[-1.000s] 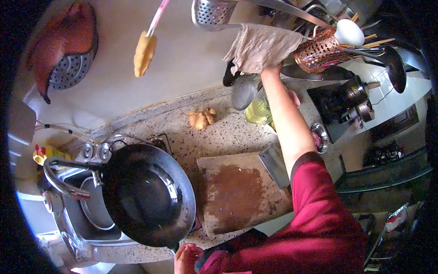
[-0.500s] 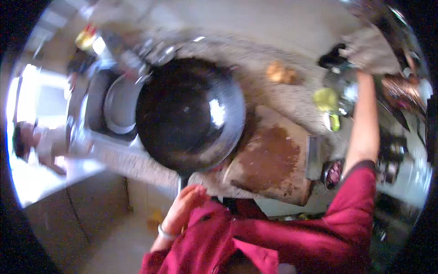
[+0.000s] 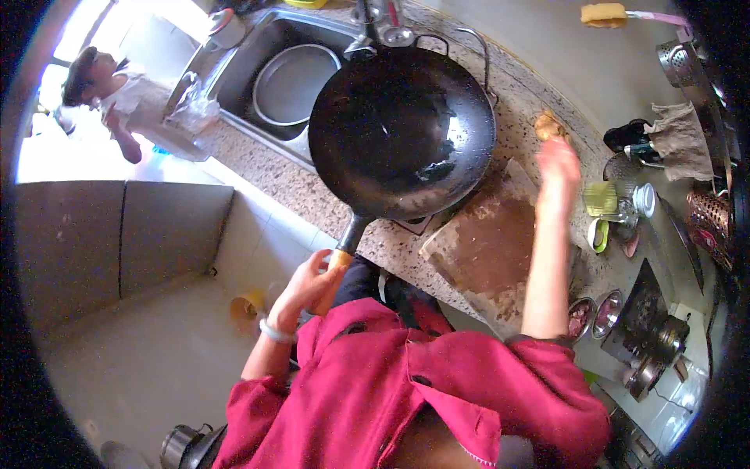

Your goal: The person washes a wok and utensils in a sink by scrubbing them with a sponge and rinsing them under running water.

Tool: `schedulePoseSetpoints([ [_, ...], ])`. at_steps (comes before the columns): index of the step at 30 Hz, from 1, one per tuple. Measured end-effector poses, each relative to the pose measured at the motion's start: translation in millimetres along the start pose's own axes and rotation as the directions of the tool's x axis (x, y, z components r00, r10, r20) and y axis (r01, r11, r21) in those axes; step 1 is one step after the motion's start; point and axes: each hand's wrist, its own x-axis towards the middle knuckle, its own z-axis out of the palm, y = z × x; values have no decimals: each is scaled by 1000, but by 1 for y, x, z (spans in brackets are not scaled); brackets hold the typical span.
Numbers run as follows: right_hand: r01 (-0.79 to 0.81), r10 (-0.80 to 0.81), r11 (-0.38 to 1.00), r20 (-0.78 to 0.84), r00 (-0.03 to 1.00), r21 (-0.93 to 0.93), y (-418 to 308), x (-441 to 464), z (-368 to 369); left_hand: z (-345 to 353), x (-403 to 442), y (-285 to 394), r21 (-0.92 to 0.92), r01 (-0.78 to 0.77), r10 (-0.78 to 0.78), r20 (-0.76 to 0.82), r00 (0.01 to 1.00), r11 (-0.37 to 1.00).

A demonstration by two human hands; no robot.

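My left hand point(image 3: 314, 280) is closed around the wooden end of the handle of a large black wok point(image 3: 391, 133). The wok is held over the counter beside the sink, its dark inside facing me, with a wet shine on its right part. My right hand point(image 3: 558, 168) reaches across a wooden chopping board point(image 3: 492, 242) to a knobbly light-brown lump point(image 3: 548, 123), perhaps ginger, by the wall. That hand is smeared by motion, and whether it touches the lump cannot be told.
A metal basin point(image 3: 295, 82) sits in the sink point(image 3: 234, 94). To the right are a grey cloth point(image 3: 682, 141), a green-tinted jar point(image 3: 600, 199), small metal bowls point(image 3: 606, 313) and a gas stove point(image 3: 664, 336). A person point(image 3: 121, 98) stands beyond the counter on the left.
My right hand has come away from the grey cloth and moved left to the brown lump. My left hand still has the wok handle. The view has shifted, now showing more of the sink.
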Motion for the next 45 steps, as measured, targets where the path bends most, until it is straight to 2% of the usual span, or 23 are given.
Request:
schedulePoseSetpoints([
  [1, -42, 40, 999, 250, 967, 1, 14, -15, 23, -7, -9, 23, -415, 143, -18, 290, 957, 898],
  [3, -84, 242, 954, 578, 779, -287, 48, -32, 65, -11, -4, 14, -526, 251, 42, 483, 875, 813],
  [8, -223, 663, 719, 554, 504, -658, 112, -24, 141, -47, -20, 40, -476, 247, -5, 454, 891, 844],
  [10, -148, 705, 598, 428, 566, -788, 150, -5, 161, -71, -20, 42, -400, 268, -74, 437, 896, 876],
  [12, 214, 467, 283, 329, 821, -935, 174, 5, 179, -92, -17, 45, -221, 214, -113, 394, 912, 952],
  [14, 168, 197, 182, 204, 959, -969, 187, -12, 199, -108, -13, 51, -142, 236, -163, 400, 902, 961],
  [17, 216, 126, 298, 262, 957, -930, 193, -47, 236, -127, 4, 39, -99, 122, -69, 421, 904, 988],
  [19, 71, 359, 523, 295, 885, -850, 209, -51, 253, -139, 14, 36, -65, 94, -58, 418, 907, 993],
  [20, -410, 627, 733, 305, 717, -542, 229, -54, 259, -143, 20, 37, -29, 61, -44, 396, 917, 998],
  [21, -536, 668, 722, 238, 705, -438, 214, -69, 277, -152, 21, 50, -45, 138, -105, 434, 895, 989],
  [22, -260, 521, 733, 274, 808, -629, 237, -75, 285, -157, 26, 53, 12, 111, -104, 450, 887, 994],
  [23, 194, 155, 667, 389, 908, -719, 214, -95, 289, -159, 30, 50, 19, 103, -101, 447, 889, 995],
  [25, 270, 141, 699, 498, 856, -662, 179, -124, 286, -163, 35, 48, 33, 82, -88, 465, 881, 996],
  [26, 160, 316, 759, 571, 758, -632, 165, -135, 275, -165, 34, 50, -2, 72, -63, 457, 887, 997],
  [28, 279, 468, 719, 741, 482, -636, 126, -158, 239, -167, 34, 48, -37, 38, -17, 462, 887, 999],
  [30, 471, 571, 581, 745, 345, -664, 90, -171, 193, -167, 36, 44, -9, 7, -2, 450, 893, 1000],
  [35, 804, 814, 180, 545, 202, -566, 44, -109, 118, -163, 38, 35, -70, 3, 28, 435, 900, 998],
  [36, 810, 919, 22, 332, 215, -586, 21, -83, 148, -163, 38, 36, -69, 11, 20, 424, 906, 998],
  [38, 816, 759, -124, 476, 445, -564, 58, -36, 127, -164, 37, 37, -64, 93, -56, 439, 897, 994],
  [39, 834, 416, -94, 740, 529, -544, 101, -12, 101, -168, 31, 51, -87, 154, -101, 439, 893, 984],
  [40, 882, 267, -112, 841, 470, -457, 122, 13, 109, -163, 36, 34, -143, 96, -25, 434, 900, 985],
  [42, 859, 70, -86, 857, 511, -505, 157, 33, 143, -157, 37, 24, -215, 47, 44, 398, 916, 975],
  [45, 763, -191, 31, 745, 639, -646, 211, 35, 196, -167, 32, 52, -115, 228, -151, 463, 873, 967],
])
